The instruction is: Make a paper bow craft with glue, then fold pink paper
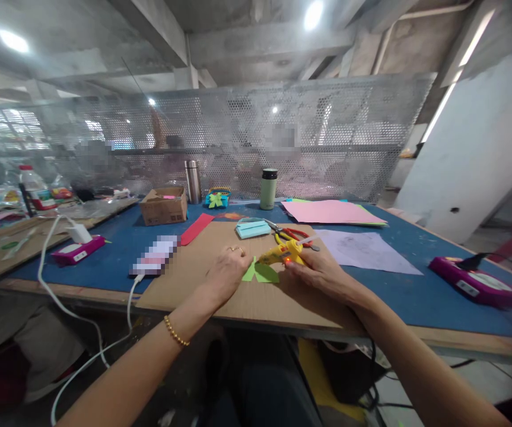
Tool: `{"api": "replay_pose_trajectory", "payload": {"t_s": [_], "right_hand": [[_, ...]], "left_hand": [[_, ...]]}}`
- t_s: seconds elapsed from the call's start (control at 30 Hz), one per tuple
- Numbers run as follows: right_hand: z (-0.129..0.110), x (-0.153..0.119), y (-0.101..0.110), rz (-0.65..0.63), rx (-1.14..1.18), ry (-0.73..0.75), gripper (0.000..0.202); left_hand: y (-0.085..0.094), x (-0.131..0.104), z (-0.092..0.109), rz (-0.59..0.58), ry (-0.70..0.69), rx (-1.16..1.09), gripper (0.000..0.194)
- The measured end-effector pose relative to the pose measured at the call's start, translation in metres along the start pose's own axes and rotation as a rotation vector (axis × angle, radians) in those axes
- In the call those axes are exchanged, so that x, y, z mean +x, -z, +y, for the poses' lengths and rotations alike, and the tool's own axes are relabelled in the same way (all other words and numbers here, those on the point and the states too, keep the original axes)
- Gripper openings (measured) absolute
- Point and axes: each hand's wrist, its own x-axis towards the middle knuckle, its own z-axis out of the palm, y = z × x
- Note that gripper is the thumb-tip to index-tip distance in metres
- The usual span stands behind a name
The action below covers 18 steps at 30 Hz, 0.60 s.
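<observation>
My right hand (320, 270) is wrapped round a yellow hot glue gun (280, 254), with a small orange light glowing on its side. Its nozzle points left, just above a bright green paper cut-out (265, 274) lying on a brown cardboard sheet (184, 284). The cut-out has rounded lobes like wings. At its left edge, my left hand (226, 273) has its fingers closed on the paper and covers part of it. Beyond the glue gun lie a folded light blue paper piece (253, 229) and pliers with red and yellow handles (298, 233).
A red paper strip (197, 229) and a phone on a cable (155, 256) lie left. A cardboard box (164, 206), steel flask (192, 181) and green tumbler (268, 190) stand behind. Pink sheets (333, 212), a lilac sheet (369, 250) and a purple power strip (476, 281) are right.
</observation>
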Motion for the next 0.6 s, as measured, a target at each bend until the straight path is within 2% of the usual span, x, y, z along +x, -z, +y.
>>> {"api": "replay_pose_trajectory", "payload": {"t_s": [0.27,0.6], "right_hand": [[-0.0019,-0.0005,0.0013,-0.015,-0.014,-0.005,0.049],[-0.0052,0.0003,0.0013,-0.016,-0.007,-0.014,0.051]], "left_hand": [[-0.0091,0.0003,-0.0037,0.07,-0.041,0.041,0.016],[-0.0042,0.0008,-0.0021,0.061,-0.048,0.037,0.013]]}}
